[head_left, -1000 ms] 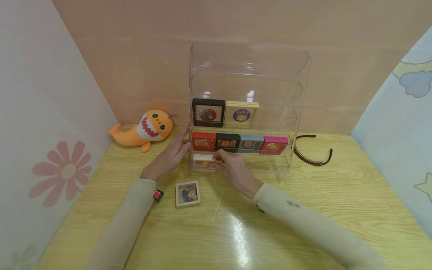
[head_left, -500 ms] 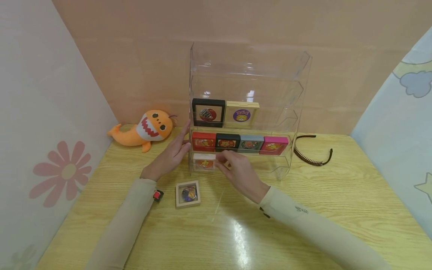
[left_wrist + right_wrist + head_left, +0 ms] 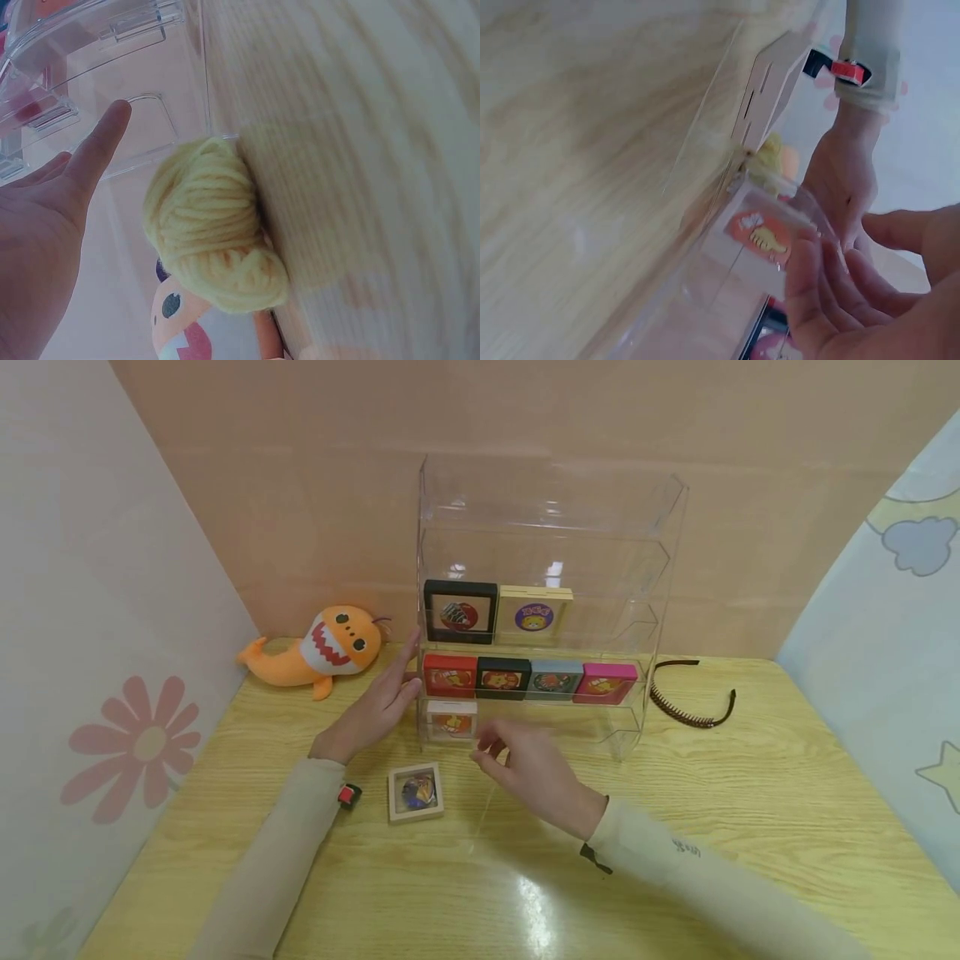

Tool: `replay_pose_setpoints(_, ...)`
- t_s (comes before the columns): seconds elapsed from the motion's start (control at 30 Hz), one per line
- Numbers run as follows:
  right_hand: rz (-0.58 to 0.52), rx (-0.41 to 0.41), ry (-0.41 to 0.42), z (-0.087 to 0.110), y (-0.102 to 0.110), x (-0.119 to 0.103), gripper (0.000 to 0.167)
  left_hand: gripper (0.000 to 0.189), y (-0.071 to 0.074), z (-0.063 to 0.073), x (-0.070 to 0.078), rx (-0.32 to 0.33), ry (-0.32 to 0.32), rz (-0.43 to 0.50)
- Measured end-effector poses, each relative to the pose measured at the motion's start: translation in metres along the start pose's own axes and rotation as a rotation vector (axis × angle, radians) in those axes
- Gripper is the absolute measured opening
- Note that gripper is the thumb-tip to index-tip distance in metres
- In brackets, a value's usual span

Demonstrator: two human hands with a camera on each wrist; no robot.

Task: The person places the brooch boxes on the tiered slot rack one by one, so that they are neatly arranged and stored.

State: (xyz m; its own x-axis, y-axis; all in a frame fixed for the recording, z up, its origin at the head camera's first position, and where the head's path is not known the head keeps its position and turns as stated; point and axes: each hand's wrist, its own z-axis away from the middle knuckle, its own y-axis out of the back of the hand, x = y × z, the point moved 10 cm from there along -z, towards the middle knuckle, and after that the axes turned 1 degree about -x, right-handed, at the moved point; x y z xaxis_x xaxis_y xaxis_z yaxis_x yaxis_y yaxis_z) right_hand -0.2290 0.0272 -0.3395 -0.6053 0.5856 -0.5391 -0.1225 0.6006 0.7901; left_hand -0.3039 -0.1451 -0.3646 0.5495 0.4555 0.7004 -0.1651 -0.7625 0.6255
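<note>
My left hand (image 3: 372, 710) rests with extended fingers against the left side of a clear acrylic display rack (image 3: 543, 558). A small white display frame (image 3: 452, 721), with a yellow hand on an orange round, stands at the left end of the bottom tier. Just to its right and in front, my right hand (image 3: 542, 774) hovers with loosely bent fingers and holds nothing; the right wrist view shows its fingers (image 3: 806, 277) near that frame. Flat on the table, before the rack, lies a pale wooden frame (image 3: 416, 792) with a dark blue and orange picture.
Red (image 3: 450, 677), black, grey and pink frames fill the tier above; a larger black frame (image 3: 460, 612) and a cream frame (image 3: 534, 617) stand higher. An orange shark plush (image 3: 322, 647) is at left, a brown headband (image 3: 686, 717) at right. Yellow yarn (image 3: 214, 229) sits beneath my left hand.
My right hand has let go of the white frame and drawn back, down and to the right. The frame stays in the bottom tier. My left hand keeps its place on the rack's side.
</note>
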Motion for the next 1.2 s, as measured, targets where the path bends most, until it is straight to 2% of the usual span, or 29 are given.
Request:
replay_pose_setpoints(0.13, -0.043, -0.103, -0.020, 0.001, -0.015, 0.000, 0.020, 0.070, 0.000, 0.000, -0.001, 0.002, -0.010, 0.001)
replay_pose_setpoints(0.3, -0.074, -0.190, -0.031, 0.002, -0.025, -0.001, 0.023, 0.069, 0.000, 0.000, -0.002, 0.000, 0.005, -0.001)
replay_pose_setpoints(0.57, 0.034, -0.421, -0.098, 0.004, -0.053, 0.005, 0.049, 0.069, 0.000, -0.001, -0.001, 0.001, 0.004, 0.007)
replay_pose_setpoints(0.7, 0.076, -0.499, -0.092, 0.005, -0.062, 0.005, 0.061, 0.068, 0.001, 0.000, -0.003, 0.003, 0.010, 0.008)
replay_pose_setpoints(0.93, 0.159, -0.580, -0.030, 0.000, -0.078, -0.001, 0.074, 0.069, 0.001, 0.000, -0.003, 0.005, 0.008, 0.020)
replay_pose_setpoints(1.2, 0.186, -0.620, -0.033, -0.009, -0.092, -0.001, 0.079, 0.069, 0.001, 0.000, -0.001, 0.009, 0.000, 0.020)
